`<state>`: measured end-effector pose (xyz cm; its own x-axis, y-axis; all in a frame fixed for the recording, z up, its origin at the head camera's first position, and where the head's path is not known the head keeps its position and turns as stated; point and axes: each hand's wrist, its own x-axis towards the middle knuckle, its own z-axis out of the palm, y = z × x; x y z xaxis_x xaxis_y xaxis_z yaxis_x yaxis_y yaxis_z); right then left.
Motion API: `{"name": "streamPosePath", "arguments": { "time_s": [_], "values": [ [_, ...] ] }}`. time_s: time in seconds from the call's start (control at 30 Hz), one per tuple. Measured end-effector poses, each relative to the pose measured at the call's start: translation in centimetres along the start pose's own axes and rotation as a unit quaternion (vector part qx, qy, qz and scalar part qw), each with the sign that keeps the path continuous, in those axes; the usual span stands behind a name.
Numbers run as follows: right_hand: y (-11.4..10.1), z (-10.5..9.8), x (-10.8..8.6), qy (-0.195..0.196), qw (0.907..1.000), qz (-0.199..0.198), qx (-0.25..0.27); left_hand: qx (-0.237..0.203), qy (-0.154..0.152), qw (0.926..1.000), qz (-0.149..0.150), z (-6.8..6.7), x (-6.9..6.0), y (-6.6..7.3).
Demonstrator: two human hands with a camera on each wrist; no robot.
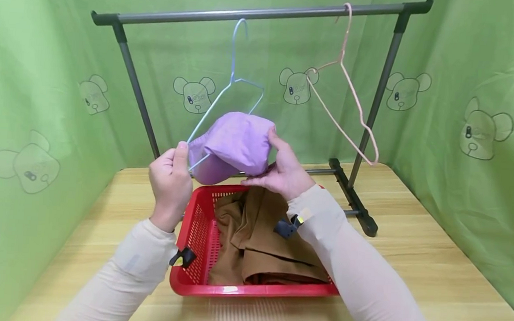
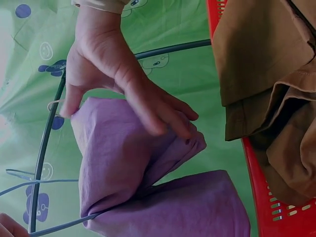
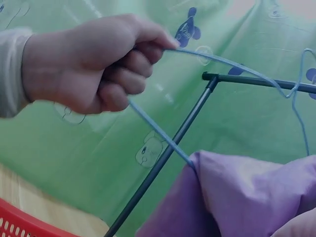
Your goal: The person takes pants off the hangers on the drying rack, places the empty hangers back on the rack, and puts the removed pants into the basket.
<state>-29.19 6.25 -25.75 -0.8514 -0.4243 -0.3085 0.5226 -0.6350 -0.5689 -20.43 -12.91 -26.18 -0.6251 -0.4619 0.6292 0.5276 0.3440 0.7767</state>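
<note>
My left hand point(image 1: 170, 187) grips the lower left corner of a light blue hanger point(image 1: 213, 103), fingers curled round the wire in the right wrist view. A folded purple garment point(image 1: 242, 139) lies over the hanger's lower bar, its ends hanging on both sides. At the garment's right side is my right hand point(image 1: 285, 170), its thumb at the upper edge and its fingers lower down. The left wrist view shows that hand spread wide, fingers fairly straight and blurred against the cloth. The hanger's hook appears just below the rail; whether they touch I cannot tell.
A dark metal rack point(image 1: 267, 14) stands behind, with a pink hanger point(image 1: 349, 87) on its rail at the right. Below my hands, a red basket point(image 1: 252, 293) holds folded brown cloth point(image 1: 260, 240) on the wooden table point(image 1: 410, 270). Green curtains point(image 1: 481, 86) surround the space.
</note>
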Motion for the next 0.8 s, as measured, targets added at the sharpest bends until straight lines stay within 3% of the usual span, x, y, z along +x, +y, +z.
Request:
{"name": "streamPosePath", "arguments": {
  "time_s": [0.13, 0.27, 0.37, 0.53, 0.8],
  "values": [
    [-0.2, -0.2, 0.5, -0.005, 0.9976, -0.009, 0.069, 0.003, -0.006, 1.0000, 0.006, 0.1, 0.0, -0.2],
    [-0.2, -0.4, 0.9, -0.021, 0.9954, -0.005, 0.094, 0.006, -0.008, 0.9999, 0.007, 0.1, 0.0, -0.4],
    [0.0, -0.5, 1.2, -0.030, 0.9959, -0.014, 0.084, 0.003, -0.008, 0.9999, 0.010, 0.0, -0.1, -0.4],
    [0.2, -0.9, 1.7, -0.013, 0.9960, -0.018, 0.086, -0.003, -0.007, 0.9998, 0.019, -0.1, 0.1, -0.2],
    [0.5, -1.1, 2.1, 0.010, 0.9965, -0.043, 0.071, 0.025, -0.019, 0.9994, 0.015, -0.4, 0.3, -0.4]
  ]
}}
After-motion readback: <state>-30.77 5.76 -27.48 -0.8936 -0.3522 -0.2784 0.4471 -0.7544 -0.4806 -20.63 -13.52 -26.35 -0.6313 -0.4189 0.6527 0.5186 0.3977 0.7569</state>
